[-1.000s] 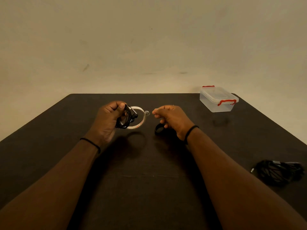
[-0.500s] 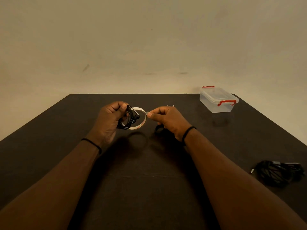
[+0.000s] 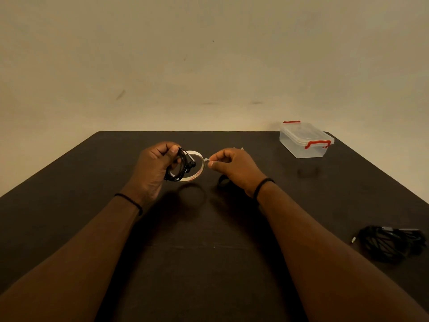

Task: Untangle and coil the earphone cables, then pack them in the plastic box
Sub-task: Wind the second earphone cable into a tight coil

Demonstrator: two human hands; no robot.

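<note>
My left hand (image 3: 155, 167) grips a coiled black earphone cable (image 3: 180, 169) together with a thin roll of clear tape (image 3: 197, 169), held above the middle of the dark table (image 3: 69, 205). My right hand (image 3: 232, 166) pinches the loose tape end (image 3: 207, 160) at the roll's right edge. A small black coil (image 3: 222, 181) lies on the table under my right hand, partly hidden. The clear plastic box (image 3: 304, 141) with red latches stands shut at the far right corner. A tangled pile of black cables (image 3: 392, 242) lies near the right edge.
A plain beige wall rises behind the table. The table's far edge runs just behind the box, and its right edge slants close to the tangled pile.
My right hand has moved left to the tape roll and now pinches its free end. My left hand holds the coil and roll in about the same place.
</note>
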